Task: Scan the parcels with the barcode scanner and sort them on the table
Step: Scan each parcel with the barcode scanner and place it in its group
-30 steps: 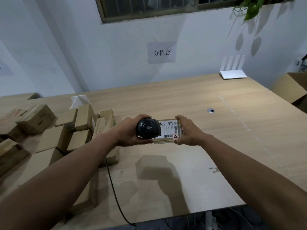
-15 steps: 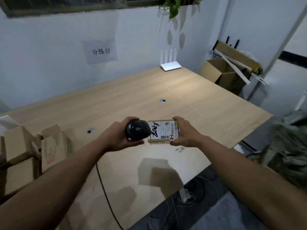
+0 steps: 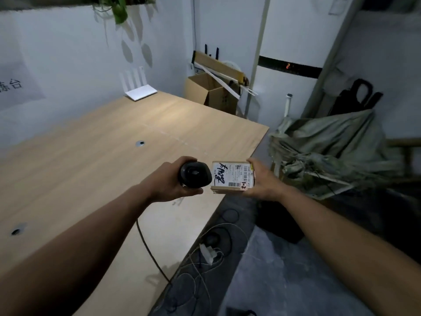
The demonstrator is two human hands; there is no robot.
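My left hand [image 3: 169, 184] grips a black barcode scanner [image 3: 195, 174], whose cable [image 3: 150, 252] trails down across the table. Just right of it, my right hand [image 3: 262, 179] holds a small brown parcel [image 3: 230, 176] by its right side, label up. The white label carries barcodes, black handwriting and a small red-marked sticker. Scanner and parcel hover close together over the wooden table's [image 3: 102, 156] right front edge.
A white router [image 3: 140, 91] stands at the table's far end. Beyond the table sit an open cardboard box [image 3: 211, 92] and grey-green sacks [image 3: 330, 151] on the floor to the right. Loose cables and a power strip [image 3: 208, 252] lie on the floor below.
My view has swung right: the pile of parcels at the left has left the frame and the room's right side appears. Both hands have carried scanner and parcel to the table's right edge.
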